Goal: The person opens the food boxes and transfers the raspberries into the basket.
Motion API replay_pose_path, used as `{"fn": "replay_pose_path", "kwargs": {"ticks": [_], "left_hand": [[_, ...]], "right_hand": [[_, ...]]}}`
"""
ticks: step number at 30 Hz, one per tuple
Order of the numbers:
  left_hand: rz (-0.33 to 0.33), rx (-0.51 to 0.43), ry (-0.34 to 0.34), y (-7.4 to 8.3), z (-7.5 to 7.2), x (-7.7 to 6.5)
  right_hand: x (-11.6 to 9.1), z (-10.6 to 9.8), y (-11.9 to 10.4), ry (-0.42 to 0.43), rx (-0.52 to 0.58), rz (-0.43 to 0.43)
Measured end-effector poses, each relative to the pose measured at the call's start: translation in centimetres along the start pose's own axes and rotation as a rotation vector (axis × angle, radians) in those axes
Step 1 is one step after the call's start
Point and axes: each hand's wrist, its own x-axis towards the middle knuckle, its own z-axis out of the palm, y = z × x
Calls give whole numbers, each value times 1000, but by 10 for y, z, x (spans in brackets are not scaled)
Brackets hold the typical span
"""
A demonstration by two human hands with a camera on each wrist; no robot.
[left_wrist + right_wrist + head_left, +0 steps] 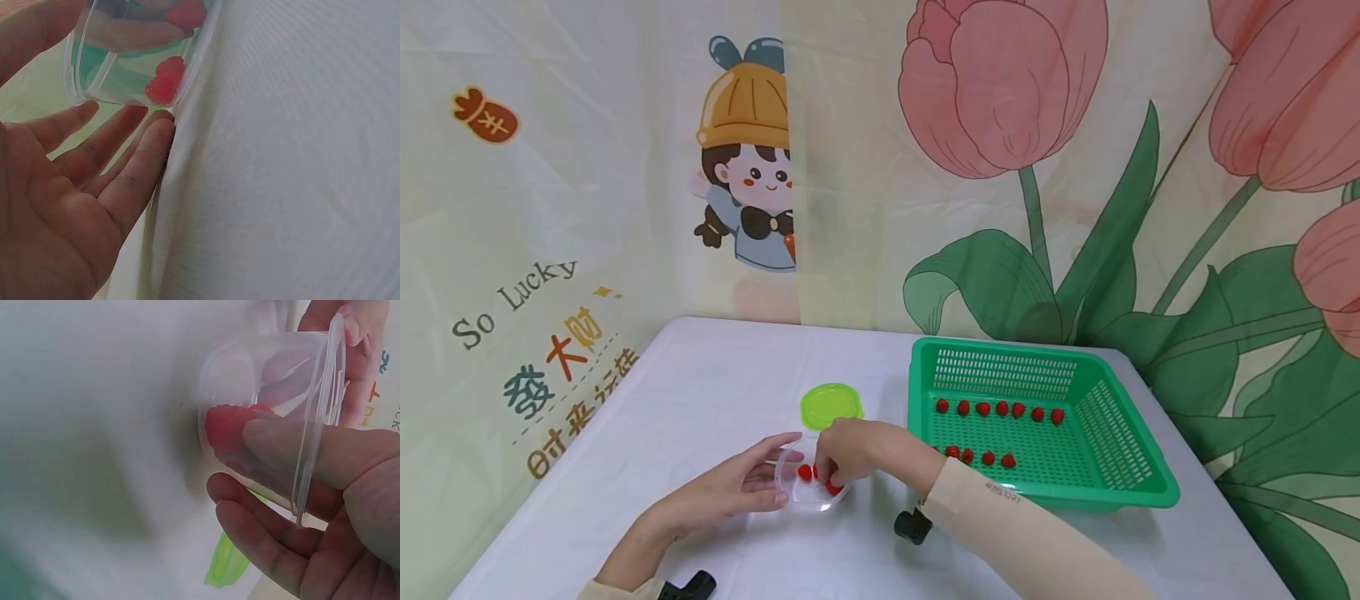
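A clear plastic tub (pixel 811 503) stands on the white table with a few raspberries (pixel 164 90) in its bottom. On its left side, my left hand (pixel 730 487) holds it loosely, thumb near the front and fingers toward the back. From above, my right hand (pixel 859 450) reaches inside the tub. Its thumb and a finger pinch a raspberry (pixel 226 428) low down near the tub's base, while the other fingers stay outside the wall in the right wrist view. Another raspberry (pixel 805 472) lies left of those fingertips.
Behind the tub lies a bright green lid (pixel 827 403). To the right stands a green slotted basket (pixel 1138 467), with several raspberries (pixel 1002 408) in a back row and several more (pixel 988 459) in a front row. A printed cloth (pixel 850 167) hangs behind the table.
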Motion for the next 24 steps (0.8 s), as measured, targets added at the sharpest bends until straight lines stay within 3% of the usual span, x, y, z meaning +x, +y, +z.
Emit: {"fn": "replay_pose_path", "kwargs": {"ticks": [9,24], "left_hand": [[-4,-2,-6,1,0,0],[-20,26,18,1,1,1]], "right_hand": [[-2,-1,4,19,30,-19],[-19,-13,17,155,124,-64]]}}
